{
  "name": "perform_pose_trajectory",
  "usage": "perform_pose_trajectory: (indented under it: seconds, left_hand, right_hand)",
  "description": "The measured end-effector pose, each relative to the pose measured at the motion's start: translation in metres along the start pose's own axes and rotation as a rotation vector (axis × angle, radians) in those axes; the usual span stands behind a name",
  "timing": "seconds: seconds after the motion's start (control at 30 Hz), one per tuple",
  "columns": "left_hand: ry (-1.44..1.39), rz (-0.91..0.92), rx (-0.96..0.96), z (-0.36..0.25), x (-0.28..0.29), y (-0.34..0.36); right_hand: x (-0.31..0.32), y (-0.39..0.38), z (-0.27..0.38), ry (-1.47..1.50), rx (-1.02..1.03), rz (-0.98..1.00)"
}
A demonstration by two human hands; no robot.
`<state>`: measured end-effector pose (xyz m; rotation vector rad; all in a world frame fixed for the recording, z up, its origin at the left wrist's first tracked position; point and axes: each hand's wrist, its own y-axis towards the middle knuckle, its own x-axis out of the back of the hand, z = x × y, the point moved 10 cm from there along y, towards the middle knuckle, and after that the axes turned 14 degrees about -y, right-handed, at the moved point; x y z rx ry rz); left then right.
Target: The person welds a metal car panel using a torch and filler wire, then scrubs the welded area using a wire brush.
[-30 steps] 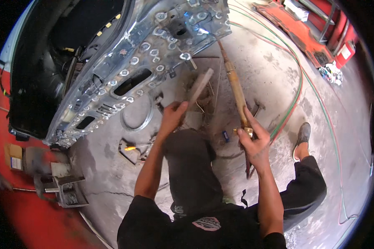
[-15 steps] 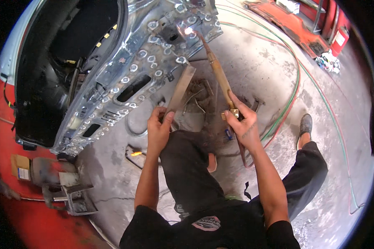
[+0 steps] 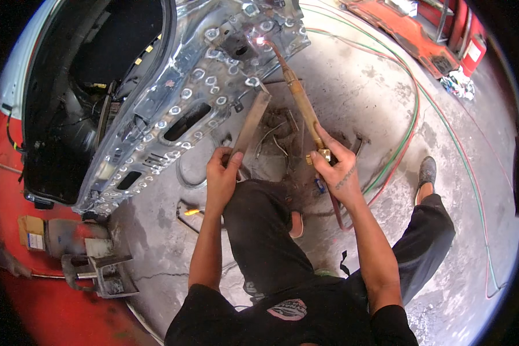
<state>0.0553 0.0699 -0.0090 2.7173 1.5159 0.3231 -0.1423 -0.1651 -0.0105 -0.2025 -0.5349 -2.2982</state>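
My right hand (image 3: pixel 341 176) is closed round the valve end of a long brass gas torch (image 3: pixel 301 98). The tip meets a small bright glow (image 3: pixel 260 41) on a bare, spot-marked sheet-metal car body panel (image 3: pixel 155 124) at upper left. In my left hand (image 3: pixel 221 177) is a flat, brownish-grey bar (image 3: pixel 252 122), gripped at its near end between thumb and fingers. That bar slants up and right, its far end close to the panel's lower edge; whether they touch I cannot tell.
Red and green hoses (image 3: pixel 412 115) curve over the concrete floor on the right. A red fire extinguisher (image 3: pixel 473 56) stands at upper right, near an orange-red board (image 3: pixel 403 32). Lower left are a cardboard box (image 3: pixel 32 232) and a metal bracket (image 3: pixel 114 278). Metal scraps (image 3: pixel 277 135) lie between my hands.
The glow at the torch tip looks smaller and redder, and sits slightly further left. Both hands keep their grips, and the bar has barely shifted.
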Motion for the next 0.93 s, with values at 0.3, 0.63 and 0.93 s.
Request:
perform_pose_trajectory:
  seconds: [0.3,0.63,0.93]
  left_hand:
    - [0.015,0.015,-0.006,0.0053,-0.0017,0.005]
    - [-0.001,0.021,0.009,0.0042,-0.0049,0.0049]
    - [0.018,0.016,0.014,0.0084,-0.0017,0.0067]
  right_hand:
    - [-0.0001,0.0003,-0.0005,0.001,0.008,0.013]
    - [-0.0001,-0.0015,-0.0026,0.002,-0.031,0.013]
    - [-0.0018,0.0005,-0.0011,0.001,0.026,-0.005]
